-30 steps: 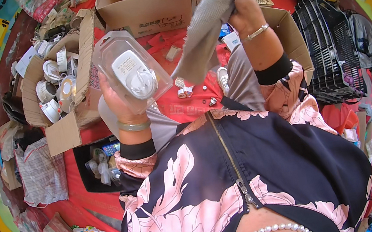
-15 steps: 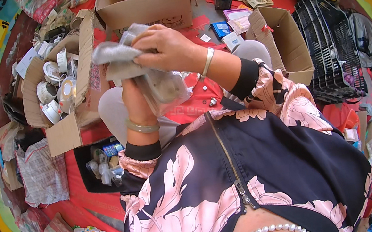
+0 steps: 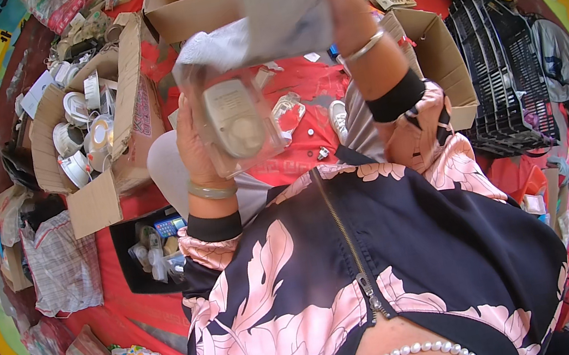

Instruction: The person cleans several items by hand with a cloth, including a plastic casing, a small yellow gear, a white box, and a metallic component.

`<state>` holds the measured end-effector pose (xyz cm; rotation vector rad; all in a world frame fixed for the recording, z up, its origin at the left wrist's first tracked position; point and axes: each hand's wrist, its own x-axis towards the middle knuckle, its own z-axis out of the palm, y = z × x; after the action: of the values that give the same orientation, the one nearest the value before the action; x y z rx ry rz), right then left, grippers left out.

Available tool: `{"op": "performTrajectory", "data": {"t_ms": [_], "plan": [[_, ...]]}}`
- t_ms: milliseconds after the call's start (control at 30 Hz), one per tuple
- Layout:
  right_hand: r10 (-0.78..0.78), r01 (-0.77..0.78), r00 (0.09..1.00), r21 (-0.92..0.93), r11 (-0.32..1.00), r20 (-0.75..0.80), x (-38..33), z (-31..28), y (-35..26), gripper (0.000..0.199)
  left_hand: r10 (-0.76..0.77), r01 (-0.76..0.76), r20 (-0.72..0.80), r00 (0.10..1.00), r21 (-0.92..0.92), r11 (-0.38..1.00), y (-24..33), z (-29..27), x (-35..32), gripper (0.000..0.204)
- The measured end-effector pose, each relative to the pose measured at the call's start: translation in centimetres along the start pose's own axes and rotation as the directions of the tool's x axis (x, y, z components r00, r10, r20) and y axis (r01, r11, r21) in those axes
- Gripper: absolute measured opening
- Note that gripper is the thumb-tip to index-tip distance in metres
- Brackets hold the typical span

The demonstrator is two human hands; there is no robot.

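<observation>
My left hand [image 3: 194, 143] is closed along the left side of a clear plastic blister pack [image 3: 269, 131]. In the pack sits a rounded beige-grey device [image 3: 235, 114] with a label on its upper part. My right hand [image 3: 344, 6], raised at the upper right, grips a light grey sheet [image 3: 282, 8], smeared by motion; I cannot tell whether it is card or cloth. The sheet's lower left part, whitish and crumpled, hangs over the top of the pack. Its upper end leaves the picture.
On the left stands an open cardboard box [image 3: 48, 115] of white round devices. Beyond my hands is a larger cardboard box [image 3: 171, 16]. A black bin [image 3: 134, 274] is by my left knee. At right are another cardboard box [image 3: 446, 56] and a black plastic crate [image 3: 499, 66].
My right hand has moved up and right, drawing the grey sheet away from the pack. The pack, earlier mostly covered, now shows the device. My left hand has shifted slightly.
</observation>
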<state>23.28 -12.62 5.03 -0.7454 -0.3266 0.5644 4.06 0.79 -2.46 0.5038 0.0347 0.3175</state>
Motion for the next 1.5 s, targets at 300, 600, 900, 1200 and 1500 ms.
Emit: {"op": "performTrajectory", "data": {"t_ms": [300, 600, 900, 1200, 1500], "plan": [[-0.118, 0.249, 0.959, -0.561, 0.79, 0.258, 1.1, -2.6, 0.1, 0.018, 0.144, -0.135, -0.076, 0.987, 0.107, 0.985, 1.1, -1.8, -1.0, 0.055], [-0.016, 0.376, 0.927, -0.922, 0.096, 0.376, -1.8, 2.6, 5.6, 0.03, 0.191, -0.162, -0.063, 0.98, 0.315, 0.935, 0.7, 0.5, -1.7, 0.048], [-0.118, 0.308, 0.951, -0.905, 0.293, 0.286, -1.2, 2.4, 7.0, 0.029, 0.316, -0.331, 0.113, 0.942, 0.465, 0.821, -0.4, 1.2, -1.5, 0.046], [-0.116, 0.656, 0.751, -0.716, 0.238, 0.65, -2.3, 2.8, 7.2, 0.021, 0.393, -0.351, 0.034, 0.919, 0.521, 0.778, 0.0, 1.0, -2.0, 0.054], [0.042, 0.458, 0.859, -0.802, 0.382, 0.511, -2.1, 3.0, 6.2, 0.025, 0.457, -0.447, 0.119, 0.881, 0.526, 0.724, -0.3, 1.5, -1.8, 0.05]]}}
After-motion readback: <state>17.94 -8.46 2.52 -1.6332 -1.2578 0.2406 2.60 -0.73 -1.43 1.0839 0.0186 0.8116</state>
